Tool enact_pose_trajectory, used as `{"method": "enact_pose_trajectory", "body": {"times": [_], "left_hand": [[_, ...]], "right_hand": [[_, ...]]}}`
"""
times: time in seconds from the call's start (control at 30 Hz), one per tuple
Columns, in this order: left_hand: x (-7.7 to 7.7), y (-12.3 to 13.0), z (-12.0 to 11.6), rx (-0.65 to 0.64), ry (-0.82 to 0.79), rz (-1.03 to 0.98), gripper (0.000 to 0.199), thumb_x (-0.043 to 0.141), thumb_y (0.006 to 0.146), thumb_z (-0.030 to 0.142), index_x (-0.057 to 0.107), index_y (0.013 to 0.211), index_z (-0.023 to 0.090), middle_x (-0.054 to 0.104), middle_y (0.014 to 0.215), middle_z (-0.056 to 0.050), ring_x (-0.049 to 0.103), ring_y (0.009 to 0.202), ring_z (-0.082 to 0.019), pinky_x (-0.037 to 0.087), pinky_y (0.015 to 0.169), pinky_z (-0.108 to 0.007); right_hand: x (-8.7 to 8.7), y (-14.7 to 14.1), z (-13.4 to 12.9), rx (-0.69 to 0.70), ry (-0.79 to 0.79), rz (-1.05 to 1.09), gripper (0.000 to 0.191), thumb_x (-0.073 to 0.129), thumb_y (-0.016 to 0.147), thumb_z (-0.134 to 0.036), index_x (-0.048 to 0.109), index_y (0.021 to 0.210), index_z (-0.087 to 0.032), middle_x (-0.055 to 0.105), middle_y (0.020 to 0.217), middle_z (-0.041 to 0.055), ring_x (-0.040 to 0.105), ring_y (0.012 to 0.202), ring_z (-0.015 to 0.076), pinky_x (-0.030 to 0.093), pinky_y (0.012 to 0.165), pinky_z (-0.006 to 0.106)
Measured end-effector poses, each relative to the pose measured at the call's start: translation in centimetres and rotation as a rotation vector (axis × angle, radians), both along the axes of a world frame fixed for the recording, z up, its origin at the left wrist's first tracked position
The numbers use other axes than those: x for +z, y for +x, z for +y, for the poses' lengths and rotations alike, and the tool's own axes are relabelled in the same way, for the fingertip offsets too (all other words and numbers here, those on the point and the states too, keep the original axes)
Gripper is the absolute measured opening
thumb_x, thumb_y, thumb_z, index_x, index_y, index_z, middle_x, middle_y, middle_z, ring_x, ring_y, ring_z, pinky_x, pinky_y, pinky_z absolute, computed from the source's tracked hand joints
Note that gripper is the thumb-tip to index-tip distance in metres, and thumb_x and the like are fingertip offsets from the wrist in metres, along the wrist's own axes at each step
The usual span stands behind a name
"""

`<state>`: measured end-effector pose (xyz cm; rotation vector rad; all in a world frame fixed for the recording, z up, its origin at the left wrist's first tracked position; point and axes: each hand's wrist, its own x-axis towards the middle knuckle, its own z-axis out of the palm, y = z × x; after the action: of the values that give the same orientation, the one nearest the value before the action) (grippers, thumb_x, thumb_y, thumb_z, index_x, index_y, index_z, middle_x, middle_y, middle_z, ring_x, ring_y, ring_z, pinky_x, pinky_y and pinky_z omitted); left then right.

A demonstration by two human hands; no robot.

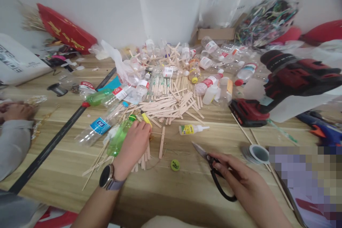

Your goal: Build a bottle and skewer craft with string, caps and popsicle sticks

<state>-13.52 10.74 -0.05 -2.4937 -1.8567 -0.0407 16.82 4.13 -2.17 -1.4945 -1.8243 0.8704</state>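
Observation:
My left hand point(137, 137), with a watch on its wrist, is closed beside a green bottle point(119, 139) and a yellow tool point(146, 118); what its fingers hold, if anything, is hidden. My right hand point(235, 171) grips black-handled scissors point(213, 169), their blades pointing up and left. Between the hands lie a green round cap point(175, 165) and a single wooden stick point(161, 142). A small glue bottle point(190, 129) rests on its side above the scissors.
Wooden sticks point(165, 108) and plastic bottles point(208, 83) are heaped at the back. A red drill point(280, 85), a wire spool point(255, 154) and a phone-like device stand right. A black strip point(53, 142) crosses the table point(149, 192) at left, beyond it another person's hands point(17, 110).

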Motion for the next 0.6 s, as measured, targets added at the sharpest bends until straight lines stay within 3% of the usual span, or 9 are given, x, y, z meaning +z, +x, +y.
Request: {"method": "enact_pose_trajectory", "body": {"times": [0.17, 0.3, 0.47, 0.6], "left_hand": [[-0.2, 0.0, -0.1, 0.087, 0.018, -0.003, 0.023, 0.042, 0.092, 0.006, 0.062, 0.099, 0.014, 0.063, 0.101, -0.013, 0.053, 0.095, -0.029, 0.042, 0.084, -0.041], [0.3, 0.1, -0.9, 0.19, -0.01, -0.037, 0.023, 0.041, 0.095, 0.011, 0.063, 0.099, 0.014, 0.064, 0.103, -0.013, 0.056, 0.099, -0.029, 0.043, 0.087, -0.04], [1.2, -0.6, -3.5, 0.312, -0.177, -0.069, 0.027, 0.042, 0.096, 0.012, 0.066, 0.084, 0.017, 0.072, 0.088, -0.008, 0.066, 0.08, -0.021, 0.046, 0.072, -0.031], [0.8, -0.6, -5.4, 0.395, -0.314, -0.056, 0.024, 0.05, 0.094, 0.02, 0.068, 0.079, 0.016, 0.074, 0.081, -0.009, 0.07, 0.074, -0.023, 0.045, 0.064, -0.03]], "right_hand": [[-0.6, -0.4, -0.3, 0.021, 0.074, -0.059, 0.025, 0.052, 0.091, -0.033, 0.072, 0.105, -0.027, 0.077, 0.094, 0.0032, 0.073, 0.086, 0.0201, 0.059, 0.072, 0.025], [-1.3, -0.5, -0.5, -0.022, -0.017, -0.011, 0.029, 0.051, 0.09, -0.038, 0.073, 0.106, -0.027, 0.077, 0.099, 0.0046, 0.074, 0.084, 0.0206, 0.06, 0.071, 0.025], [-1.9, 0.0, -0.7, -0.037, -0.148, 0.04, 0.034, 0.052, 0.091, -0.045, 0.069, 0.115, -0.028, 0.075, 0.106, 0.005, 0.072, 0.083, 0.0196, 0.059, 0.062, 0.021], [-2.0, 0.1, -0.7, 0.002, -0.159, 0.018, 0.032, 0.053, 0.091, -0.045, 0.069, 0.115, -0.03, 0.075, 0.107, 0.0041, 0.072, 0.085, 0.019, 0.058, 0.064, 0.019]]}}
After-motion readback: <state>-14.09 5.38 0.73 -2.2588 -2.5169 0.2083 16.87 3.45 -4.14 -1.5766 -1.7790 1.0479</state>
